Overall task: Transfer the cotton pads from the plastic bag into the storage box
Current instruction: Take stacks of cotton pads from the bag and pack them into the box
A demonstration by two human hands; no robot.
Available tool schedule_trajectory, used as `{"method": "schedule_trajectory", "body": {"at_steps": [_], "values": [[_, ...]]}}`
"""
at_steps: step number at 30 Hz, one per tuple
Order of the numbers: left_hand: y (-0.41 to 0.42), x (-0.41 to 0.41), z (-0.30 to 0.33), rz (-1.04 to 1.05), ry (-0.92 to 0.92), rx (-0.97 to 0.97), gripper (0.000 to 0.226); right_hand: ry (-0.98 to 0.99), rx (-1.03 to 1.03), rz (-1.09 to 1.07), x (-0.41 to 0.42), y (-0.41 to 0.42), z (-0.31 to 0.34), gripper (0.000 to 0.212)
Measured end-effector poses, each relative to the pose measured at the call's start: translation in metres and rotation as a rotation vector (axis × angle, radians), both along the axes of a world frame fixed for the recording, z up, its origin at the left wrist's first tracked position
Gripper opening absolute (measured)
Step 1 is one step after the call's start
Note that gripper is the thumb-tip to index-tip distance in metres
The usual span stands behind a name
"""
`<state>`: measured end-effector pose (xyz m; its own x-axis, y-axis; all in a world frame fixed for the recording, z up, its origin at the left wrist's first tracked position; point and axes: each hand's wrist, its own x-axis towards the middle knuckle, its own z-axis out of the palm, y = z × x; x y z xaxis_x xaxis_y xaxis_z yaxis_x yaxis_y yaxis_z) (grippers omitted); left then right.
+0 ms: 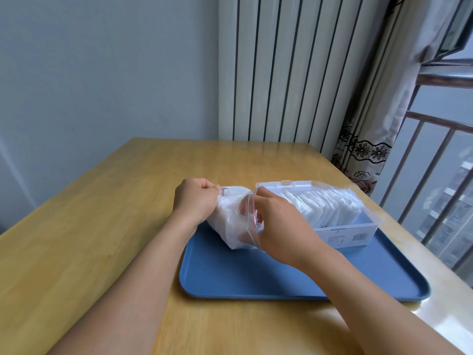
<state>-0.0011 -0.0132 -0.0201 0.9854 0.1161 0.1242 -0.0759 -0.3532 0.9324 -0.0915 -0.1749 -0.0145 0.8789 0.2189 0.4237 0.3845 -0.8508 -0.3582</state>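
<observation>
A clear plastic zip bag [231, 221] with white cotton pads inside lies on its side at the far left of the blue tray [256, 278]. My left hand [195, 198] grips the bag's closed end. My right hand [276, 221] reaches into the bag's red-lined mouth, its fingers curled around pads inside. Right of the bag stands the clear storage box [350, 230], its lid open toward the back. A row of upright white cotton pads [325, 206] fills most of the box.
The tray sits on a wooden table [102, 226]. A radiator [281, 73] and a patterned curtain [363, 155] stand behind the table. A window with railings [435, 175] is at the right.
</observation>
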Motion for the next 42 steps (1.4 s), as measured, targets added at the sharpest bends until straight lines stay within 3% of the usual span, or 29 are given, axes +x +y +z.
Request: {"method": "schedule_trajectory", "body": {"at_steps": [13, 17, 19, 21, 24, 26, 28, 30, 32, 36, 42], "values": [[0.000, 0.001, 0.000, 0.124, -0.077, 0.095, 0.018, 0.030, 0.204, 0.058, -0.008, -0.004, 0.009, 0.030], [0.005, 0.000, 0.001, 0.244, -0.092, 0.118, 0.020, -0.028, 0.306, -0.024, -0.011, -0.015, 0.020, 0.030], [0.008, 0.001, 0.000, 0.260, -0.077, 0.117, 0.019, -0.075, 0.440, -0.091, -0.012, -0.026, 0.031, 0.032], [0.008, 0.000, 0.000, 0.275, -0.083, 0.155, 0.017, -0.005, 0.728, -0.055, -0.014, -0.036, 0.041, 0.019], [0.000, -0.011, 0.012, 0.307, -0.401, 0.173, 0.022, 0.245, 1.084, 0.169, -0.016, -0.045, 0.048, 0.014], [-0.011, -0.033, 0.030, 0.116, -0.611, -0.050, 0.034, 0.376, 1.170, 0.267, -0.016, -0.046, 0.046, 0.026], [-0.026, -0.061, 0.046, -0.216, -0.545, -0.277, 0.044, 0.433, 1.231, 0.300, -0.014, -0.045, 0.044, 0.044], [-0.037, -0.076, 0.050, -0.397, -0.392, -0.347, 0.054, 0.422, 1.287, 0.309, -0.012, -0.046, 0.043, 0.051], [-0.044, -0.080, 0.048, -0.430, -0.271, -0.389, 0.051, 0.389, 1.309, 0.327, -0.011, -0.048, 0.043, 0.052], [-0.044, -0.077, 0.044, -0.449, -0.145, -0.489, 0.023, 0.362, 1.340, 0.337, -0.010, -0.053, 0.043, 0.052], [-0.043, -0.073, 0.042, -0.443, -0.129, -0.482, 0.023, 0.404, 1.349, 0.369, -0.009, -0.055, 0.043, 0.049]]}}
